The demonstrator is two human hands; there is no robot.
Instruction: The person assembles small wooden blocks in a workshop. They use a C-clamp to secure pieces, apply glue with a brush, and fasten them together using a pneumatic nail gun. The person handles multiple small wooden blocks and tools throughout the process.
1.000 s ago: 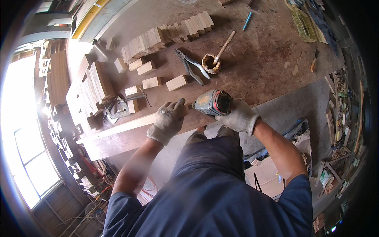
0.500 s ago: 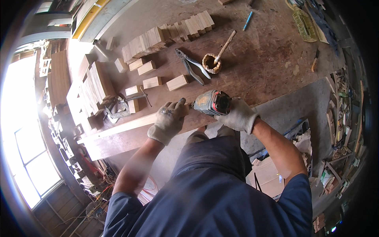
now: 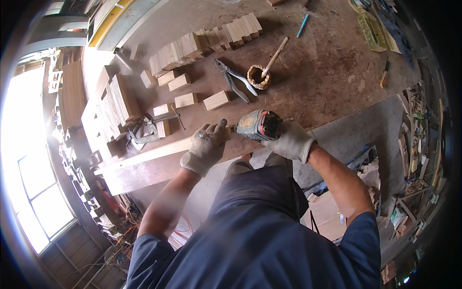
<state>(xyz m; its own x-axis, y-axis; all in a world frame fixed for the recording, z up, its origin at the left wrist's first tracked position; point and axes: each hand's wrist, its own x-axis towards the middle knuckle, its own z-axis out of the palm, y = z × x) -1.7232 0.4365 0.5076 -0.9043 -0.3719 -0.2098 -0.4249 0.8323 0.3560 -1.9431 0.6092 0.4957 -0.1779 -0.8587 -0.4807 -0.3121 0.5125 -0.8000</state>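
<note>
My left hand [image 3: 206,144], in a pale work glove, is closed around a small wooden block [image 3: 226,136] near the bench's front edge. A long light wooden strip [image 3: 154,153] runs leftward from under that hand. In my gloved right hand [image 3: 292,140] is a worn grey-green power drill [image 3: 254,126] with a red ring, lying level. Its front end points left and meets the block or sits right beside it; the exact contact is too small to tell. My right fingers are partly hidden behind the drill's body.
Beyond my hands on the brown workbench [image 3: 327,86] lie loose wooden blocks [image 3: 216,100], long-handled pliers [image 3: 236,79], a crusted glue pot [image 3: 259,79] with a stick, and a blue pencil [image 3: 302,25]. Stacked wood pieces [image 3: 178,50] stand farther back. A metal clamp [image 3: 147,134] sits at left.
</note>
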